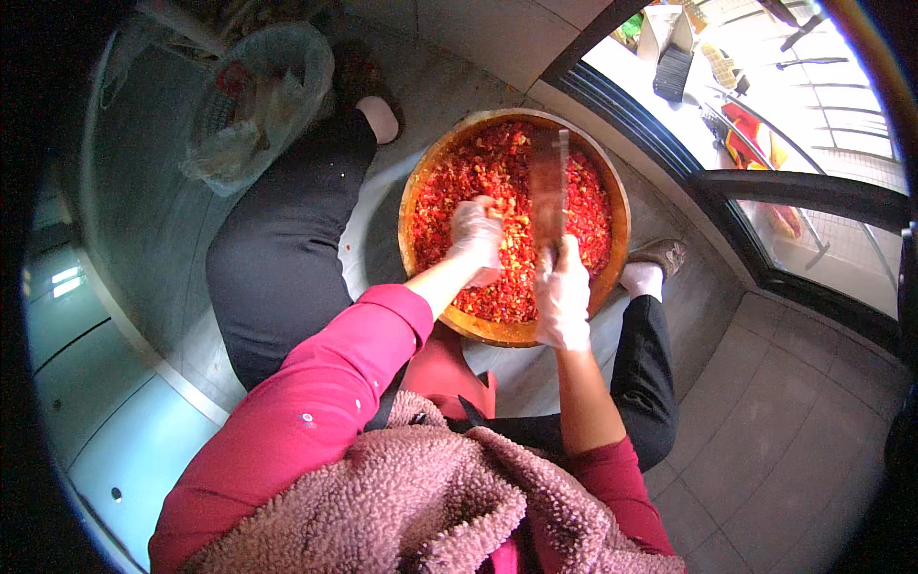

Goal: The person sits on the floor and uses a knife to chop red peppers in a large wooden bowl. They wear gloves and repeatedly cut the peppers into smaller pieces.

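Observation:
A round wooden tub stands on the floor between my legs. Inside it lies a thick layer of finely chopped red chili, with paler yellowish bits gathered near the middle. My right hand, in a clear plastic glove, grips the handle of a cleaver. Its broad blade is blurred and stands edge-on over the right half of the chili. Also gloved, my left hand is at the chili left of the blade, fingers curled by the yellowish bits. Whether it holds any of them cannot be told.
Behind my left leg stands a bin lined with a clear bag. A red plastic stool is beneath me. At the upper right, a dark-framed door borders a bright area with a dustpan and a brush. Pale cabinets line the left.

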### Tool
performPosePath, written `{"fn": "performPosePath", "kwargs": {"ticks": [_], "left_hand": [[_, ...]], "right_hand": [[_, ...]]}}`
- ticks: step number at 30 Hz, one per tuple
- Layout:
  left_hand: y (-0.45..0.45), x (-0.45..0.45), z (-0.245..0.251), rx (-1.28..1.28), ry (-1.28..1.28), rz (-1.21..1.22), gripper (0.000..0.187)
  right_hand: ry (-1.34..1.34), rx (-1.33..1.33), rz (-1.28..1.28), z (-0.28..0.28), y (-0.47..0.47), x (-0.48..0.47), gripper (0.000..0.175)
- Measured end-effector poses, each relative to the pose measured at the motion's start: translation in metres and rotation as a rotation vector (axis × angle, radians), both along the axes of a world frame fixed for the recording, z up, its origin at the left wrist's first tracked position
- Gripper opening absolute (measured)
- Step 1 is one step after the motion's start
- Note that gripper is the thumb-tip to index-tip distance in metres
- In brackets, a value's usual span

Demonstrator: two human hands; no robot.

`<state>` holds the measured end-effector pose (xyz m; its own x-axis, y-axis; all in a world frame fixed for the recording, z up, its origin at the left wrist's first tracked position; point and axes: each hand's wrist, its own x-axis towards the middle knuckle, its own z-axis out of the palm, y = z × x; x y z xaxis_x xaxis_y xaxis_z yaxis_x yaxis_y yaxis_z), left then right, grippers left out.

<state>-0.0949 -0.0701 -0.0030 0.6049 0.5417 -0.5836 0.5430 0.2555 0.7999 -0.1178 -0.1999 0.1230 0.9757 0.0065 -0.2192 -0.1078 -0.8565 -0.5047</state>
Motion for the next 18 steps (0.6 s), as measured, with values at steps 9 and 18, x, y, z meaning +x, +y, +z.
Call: {"fn": "performPosePath", "kwargs": {"ticks": [9, 18], "left_hand": [[0.029, 0.003, 0.053, 0.765, 0.132, -0.194, 0.018], [0.059, 0.072, 0.022, 0.820, 0.083, -0.293, 0.047]], "right_hand": [[0.134, 0.192, -0.091, -0.007, -0.005, -0.015, 0.014], [0.212, 0.061, 0.085, -0.018, -0.005, -0.012, 0.020]]}}
